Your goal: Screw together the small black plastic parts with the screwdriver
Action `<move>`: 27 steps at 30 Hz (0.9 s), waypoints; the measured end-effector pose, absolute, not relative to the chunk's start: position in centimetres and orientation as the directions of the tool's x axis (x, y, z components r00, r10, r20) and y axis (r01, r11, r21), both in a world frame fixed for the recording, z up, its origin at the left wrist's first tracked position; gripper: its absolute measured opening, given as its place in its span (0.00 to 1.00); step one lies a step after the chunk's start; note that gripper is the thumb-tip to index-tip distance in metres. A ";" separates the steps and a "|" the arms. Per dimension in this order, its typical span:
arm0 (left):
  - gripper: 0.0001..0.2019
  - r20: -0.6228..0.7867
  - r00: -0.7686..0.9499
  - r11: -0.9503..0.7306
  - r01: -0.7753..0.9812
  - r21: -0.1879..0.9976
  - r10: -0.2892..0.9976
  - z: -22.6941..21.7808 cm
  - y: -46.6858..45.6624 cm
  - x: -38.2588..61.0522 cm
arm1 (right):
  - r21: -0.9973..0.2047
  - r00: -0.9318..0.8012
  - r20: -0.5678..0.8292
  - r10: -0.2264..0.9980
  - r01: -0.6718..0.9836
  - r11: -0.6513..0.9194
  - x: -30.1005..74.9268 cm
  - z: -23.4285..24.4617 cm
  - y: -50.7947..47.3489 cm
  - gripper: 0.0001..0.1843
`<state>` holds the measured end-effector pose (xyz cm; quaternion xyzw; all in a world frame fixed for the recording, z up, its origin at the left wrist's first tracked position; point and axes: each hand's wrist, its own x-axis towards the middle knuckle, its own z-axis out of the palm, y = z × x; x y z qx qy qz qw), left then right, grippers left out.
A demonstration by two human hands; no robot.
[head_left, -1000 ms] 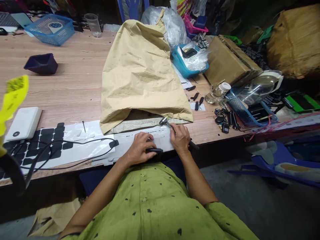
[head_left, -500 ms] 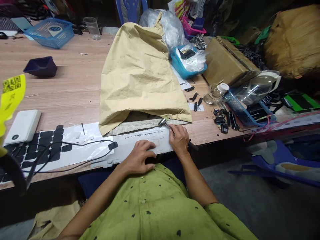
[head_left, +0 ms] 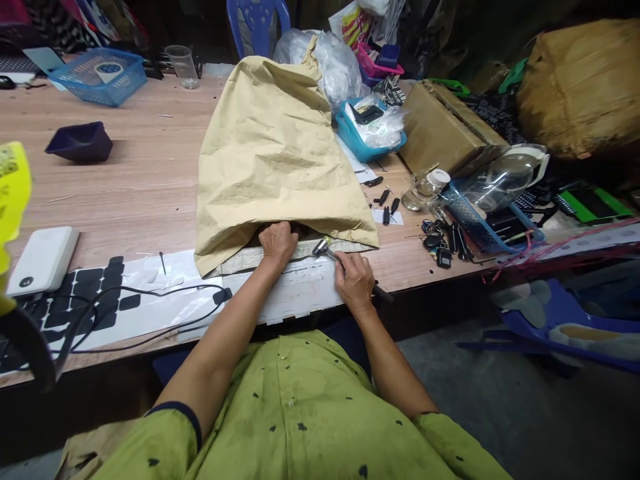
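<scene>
a crumpled tan paper sack (head_left: 275,153) lies on the surface (head_left: 150,180), open mouth toward the near edge. just beside the mouth, a small metal-headed tool (head_left: 321,247), perhaps a hammer, is held slanted.

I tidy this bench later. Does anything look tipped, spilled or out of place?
A clear jar with a white lid seems to lie on its side beside the blue basket, right of the right hand gripping a metal-tipped tool.

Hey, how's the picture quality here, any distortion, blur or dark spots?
Head view: wide-angle bend curves the table; the yellow tag at the left edge is blurred; far background is dark; bag, left hand and right hand gripping a tool are sharp, evenly lit.
</scene>
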<state>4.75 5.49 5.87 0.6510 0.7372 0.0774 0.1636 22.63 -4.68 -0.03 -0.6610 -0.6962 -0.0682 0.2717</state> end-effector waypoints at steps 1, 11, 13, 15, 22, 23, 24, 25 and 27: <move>0.11 -0.142 -0.094 0.136 0.935 0.327 0.985 5.9 5.3 4.4 | -0.266 0.022 0.468 0.884 0.957 0.117 22.6 0.0 -4.7 0.16; 0.07 0.001 0.283 -0.237 0.800 0.551 0.959 4.8 0.0 -1.1 | -0.224 0.005 0.507 0.862 0.967 0.126 22.4 0.2 -4.8 0.15; 0.08 0.025 0.348 -0.300 0.768 0.566 0.937 4.3 -0.9 -1.4 | -0.222 0.004 0.499 0.866 0.967 0.123 22.4 0.2 -4.8 0.15; 0.09 0.040 0.368 -0.324 0.753 0.573 0.929 3.8 -1.5 -1.3 | -0.219 0.005 0.501 0.865 0.968 0.122 22.4 0.1 -4.7 0.15; 0.08 0.048 0.337 -0.299 0.751 0.589 0.940 2.6 -1.9 -0.8 | -0.255 0.010 0.501 0.865 0.957 0.136 22.9 0.1 -4.5 0.14; 0.08 0.045 0.335 -0.295 0.749 0.593 0.941 2.6 -1.8 -0.8 | -0.270 0.009 0.501 0.865 0.952 0.146 23.0 0.2 -4.5 0.14; 0.09 0.043 0.334 -0.292 0.748 0.596 0.942 2.5 -1.8 -0.8 | -0.290 0.008 0.503 0.864 0.944 0.160 23.0 0.3 -4.6 0.14; 0.09 0.044 0.333 -0.292 0.747 0.597 0.942 2.5 -1.8 -0.9 | -0.315 0.008 0.507 0.862 0.932 0.177 23.0 0.5 -4.7 0.14; 0.08 0.051 0.332 -0.295 0.745 0.598 0.942 2.4 -1.8 -0.9 | -0.380 0.005 0.512 0.859 0.898 0.221 22.9 1.1 -5.1 0.14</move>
